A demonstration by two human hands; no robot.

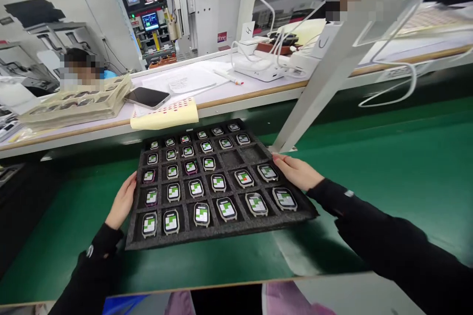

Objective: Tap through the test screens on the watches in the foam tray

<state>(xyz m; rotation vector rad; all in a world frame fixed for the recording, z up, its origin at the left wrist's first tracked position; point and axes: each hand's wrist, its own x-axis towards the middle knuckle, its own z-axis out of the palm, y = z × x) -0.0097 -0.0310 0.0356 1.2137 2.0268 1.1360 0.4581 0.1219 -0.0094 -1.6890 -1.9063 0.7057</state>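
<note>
A black foam tray [221, 231] is held tilted above the green work surface, with my hands at opposite sides. My left hand [123, 202] grips its left edge, the fingers partly hidden behind it. On the right edge, my right hand [299, 172] has its thumb over the rim and the other fingers out of sight. Rows of watch bodies without straps, such as one smartwatch [226, 209] in the front row, lie face up in the compartments. Their screens show white and green blocks. Two neighbouring compartments [242, 156] at the right of the third row contain no watch.
Behind the tray runs a raised shelf [218, 101] with a phone [148, 98], papers, a pen [228, 77] and white cabled devices [258, 68]. A slanted metal post [314, 88] stands close beyond my right hand. Two other people are across the shelf.
</note>
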